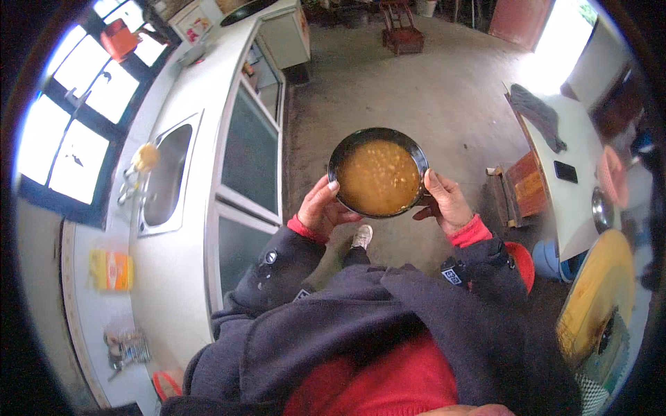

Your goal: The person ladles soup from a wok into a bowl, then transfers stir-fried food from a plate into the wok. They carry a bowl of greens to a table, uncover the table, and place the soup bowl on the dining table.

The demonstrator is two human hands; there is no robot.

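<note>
Between my two hands is a dark round bowl (338, 143), held level over the floor in front of me. Brownish soup (374, 177) with small pale bits fills much of it. My left hand (322, 207) grips the bowl's left side, thumb on the rim and fingers curled beneath. On the opposite side my right hand (447, 202) clasps it the same way, thumb at the rim. The bowl's underside hides part of the fingers on both hands.
At left runs a white counter (184, 270) with a sink (166, 177) and glass-fronted cabinet doors (250, 149). A white table (572, 125) at right carries a phone (565, 171) and a cloth (538, 114). Beside it stand a wooden stool (524, 184) and a blue bucket (548, 260). A small chair (401, 31) sits far ahead.
</note>
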